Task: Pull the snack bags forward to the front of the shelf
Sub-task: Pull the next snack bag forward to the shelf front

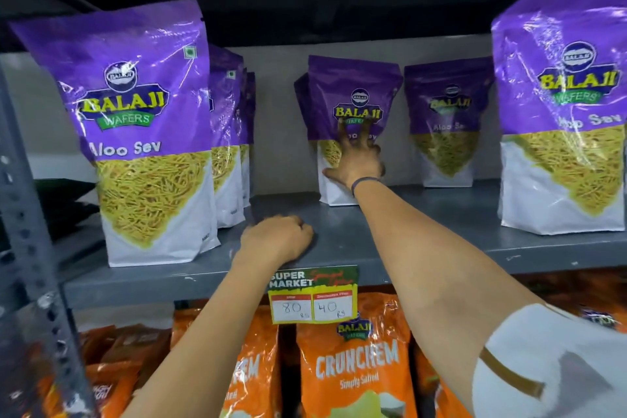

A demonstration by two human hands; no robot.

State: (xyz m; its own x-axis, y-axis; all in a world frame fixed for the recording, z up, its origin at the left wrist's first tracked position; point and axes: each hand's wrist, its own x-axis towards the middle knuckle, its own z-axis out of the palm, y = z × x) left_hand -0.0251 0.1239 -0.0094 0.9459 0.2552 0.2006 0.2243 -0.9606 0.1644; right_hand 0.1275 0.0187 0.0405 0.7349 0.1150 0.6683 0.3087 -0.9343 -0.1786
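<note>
Nearest, at 6 o'clock, orange Crunchem bags (pixel 353 370) fill the lower tier beneath a price tag (pixel 314 295) clipped to the grey shelf (pixel 424 254). Just above the tag, the left hand (pixel 276 241) rests on the shelf's front edge, its grip curled into a loose fist that holds nothing. At 9 o'clock a purple Aloo Sev bag (pixel 142 132) stands upright at the front edge, with more of the same bags lined up behind it; at 3 o'clock another front bag (pixel 563 112) stands likewise near the edge. Farther in, at 12 o'clock, the right hand (pixel 356 159), a dark band at its wrist, reaches to the middle bag (pixel 349 105) standing well back near the rear wall, its grip spread flat against the bag's face, fingers up and thumb out toward 9 o'clock. Beside it toward 1 o'clock, a rear bag (pixel 446 122) stands apart, also deep on the shelf.
</note>
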